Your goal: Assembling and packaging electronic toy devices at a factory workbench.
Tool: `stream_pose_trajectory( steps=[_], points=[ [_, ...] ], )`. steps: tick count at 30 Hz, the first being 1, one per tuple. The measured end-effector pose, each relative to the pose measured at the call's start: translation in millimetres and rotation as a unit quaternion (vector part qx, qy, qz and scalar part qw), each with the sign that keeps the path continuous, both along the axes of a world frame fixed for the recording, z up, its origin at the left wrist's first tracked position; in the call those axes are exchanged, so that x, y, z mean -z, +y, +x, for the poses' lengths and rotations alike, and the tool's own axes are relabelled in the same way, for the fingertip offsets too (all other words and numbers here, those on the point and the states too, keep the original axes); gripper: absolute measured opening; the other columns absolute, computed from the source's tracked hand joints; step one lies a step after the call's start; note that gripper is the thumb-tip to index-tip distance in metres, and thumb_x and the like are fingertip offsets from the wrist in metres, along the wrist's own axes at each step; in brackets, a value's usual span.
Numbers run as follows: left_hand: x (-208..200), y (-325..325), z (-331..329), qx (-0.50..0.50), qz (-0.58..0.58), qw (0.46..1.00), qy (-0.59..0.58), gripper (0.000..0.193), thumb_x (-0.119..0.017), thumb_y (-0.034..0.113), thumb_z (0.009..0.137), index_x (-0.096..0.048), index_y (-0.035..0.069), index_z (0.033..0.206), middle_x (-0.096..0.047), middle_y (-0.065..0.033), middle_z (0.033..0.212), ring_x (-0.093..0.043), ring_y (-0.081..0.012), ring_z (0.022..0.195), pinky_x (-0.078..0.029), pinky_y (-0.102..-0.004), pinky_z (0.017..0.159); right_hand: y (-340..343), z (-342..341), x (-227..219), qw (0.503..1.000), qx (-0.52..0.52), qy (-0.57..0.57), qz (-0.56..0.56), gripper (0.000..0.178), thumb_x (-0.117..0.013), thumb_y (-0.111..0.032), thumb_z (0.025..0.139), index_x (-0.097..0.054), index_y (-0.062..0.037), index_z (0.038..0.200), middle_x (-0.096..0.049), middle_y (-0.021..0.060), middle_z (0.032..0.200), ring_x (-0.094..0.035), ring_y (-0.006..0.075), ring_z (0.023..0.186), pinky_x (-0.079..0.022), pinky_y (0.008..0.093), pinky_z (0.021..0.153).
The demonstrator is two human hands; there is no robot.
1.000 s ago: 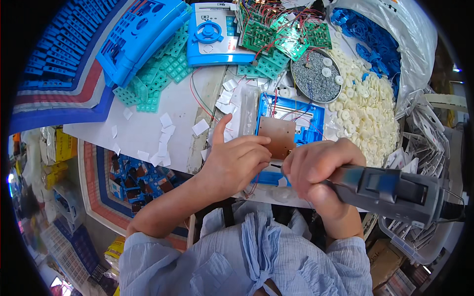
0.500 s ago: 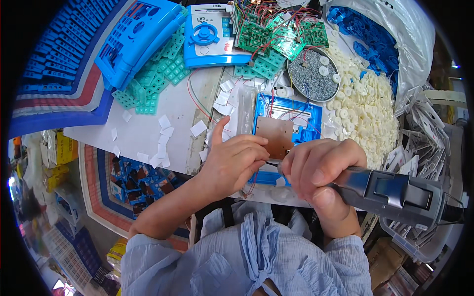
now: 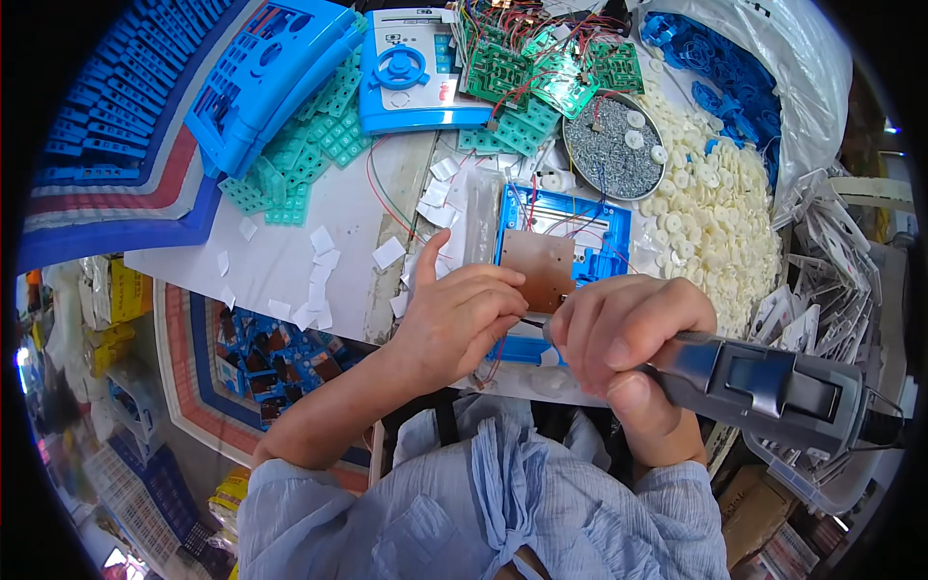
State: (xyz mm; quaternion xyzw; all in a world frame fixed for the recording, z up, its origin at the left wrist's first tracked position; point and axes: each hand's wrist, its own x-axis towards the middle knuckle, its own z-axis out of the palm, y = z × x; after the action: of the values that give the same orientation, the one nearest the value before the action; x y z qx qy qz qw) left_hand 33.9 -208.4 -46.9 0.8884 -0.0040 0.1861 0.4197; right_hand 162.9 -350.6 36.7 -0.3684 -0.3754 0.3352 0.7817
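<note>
A grey and black electric screwdriver (image 3: 764, 382) lies in my right hand (image 3: 633, 338), its body slanting out to the right and its thin bit reaching left. My left hand (image 3: 454, 314) has thumb and forefinger pinched together by the tip of the bit, with one finger raised; whatever they pinch is hidden. Just beyond both hands, a brown circuit board (image 3: 539, 266) rests in an open blue plastic casing (image 3: 614, 227) with thin wires running over it. My fingers cover the near part of the casing.
Beyond the casing stands a round dish of small screws (image 3: 609, 159), beside a heap of cream plastic discs (image 3: 720, 222). Wired green circuit boards (image 3: 551, 72), teal button pads (image 3: 309, 145) and blue-and-white casings (image 3: 411, 77) fill the back. White paper squares (image 3: 324, 261) lie at left.
The rear end of the electric screwdriver has shifted very slightly left and down with my right hand. My left hand and the casing stay where they were.
</note>
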Motion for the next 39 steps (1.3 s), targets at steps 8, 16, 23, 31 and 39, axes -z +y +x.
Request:
stream_pose_trajectory(
  steps=[8,16,23,31,39],
  points=[
    [-1.2,2.1,-1.0,0.012,0.002,1.000,0.003,0.016,-0.071,0.002,0.081,-0.067,0.009,0.095,-0.071,-0.0026,0.097,-0.068,-0.0212,0.107,-0.014,-0.0581,0.116,-0.3,0.6,-0.6,1.000,0.005,0.004,0.001,0.021,-0.073,-0.006,0.085,-0.057,0.0002,0.097,-0.061,0.0097,0.074,-0.058,0.0195,0.065,-0.048,0.0342,0.062],
    [-2.9,3.4,-1.0,0.009,0.008,1.000,0.001,0.013,-0.072,0.005,0.082,-0.068,0.010,0.093,-0.071,-0.0013,0.092,-0.067,-0.0174,0.105,-0.018,-0.0604,0.114,1.2,1.7,1.5,1.000,-0.015,-0.020,0.002,0.021,-0.071,-0.003,0.085,-0.056,0.0005,0.100,-0.061,0.0107,0.076,-0.059,0.0195,0.069,-0.049,0.0343,0.067],
    [-1.3,4.7,1.1,0.017,0.010,1.000,-0.004,0.012,-0.073,0.007,0.082,-0.067,0.011,0.093,-0.070,-0.0004,0.091,-0.068,-0.0177,0.105,-0.019,-0.0602,0.114,5.0,-7.9,-7.5,0.995,0.054,-0.020,-0.083,0.029,-0.076,-0.026,0.088,-0.052,-0.0116,0.094,-0.054,-0.0011,0.061,-0.052,0.0137,0.052,-0.046,0.0344,0.057],
    [1.0,6.4,2.0,0.010,0.023,1.000,-0.012,0.012,-0.073,0.008,0.082,-0.066,0.012,0.091,-0.070,0.0004,0.094,-0.067,-0.0169,0.105,-0.021,-0.0580,0.114,6.5,-2.6,-13.3,0.965,0.017,-0.144,-0.217,0.029,-0.077,-0.017,0.088,-0.050,-0.0066,0.093,-0.056,0.0043,0.071,-0.053,0.0161,0.062,-0.046,0.0349,0.062],
    [-1.3,8.7,2.4,0.046,0.007,0.999,0.003,0.004,-0.061,0.014,0.091,-0.061,0.010,0.090,-0.069,-0.0034,0.096,-0.067,-0.0225,0.104,-0.023,-0.0583,0.114,-6.1,-3.4,-9.7,0.978,0.061,-0.104,-0.170,0.028,-0.075,-0.017,0.088,-0.049,-0.0074,0.095,-0.055,0.0039,0.070,-0.053,0.0152,0.059,-0.046,0.0370,0.062]
  ],
)
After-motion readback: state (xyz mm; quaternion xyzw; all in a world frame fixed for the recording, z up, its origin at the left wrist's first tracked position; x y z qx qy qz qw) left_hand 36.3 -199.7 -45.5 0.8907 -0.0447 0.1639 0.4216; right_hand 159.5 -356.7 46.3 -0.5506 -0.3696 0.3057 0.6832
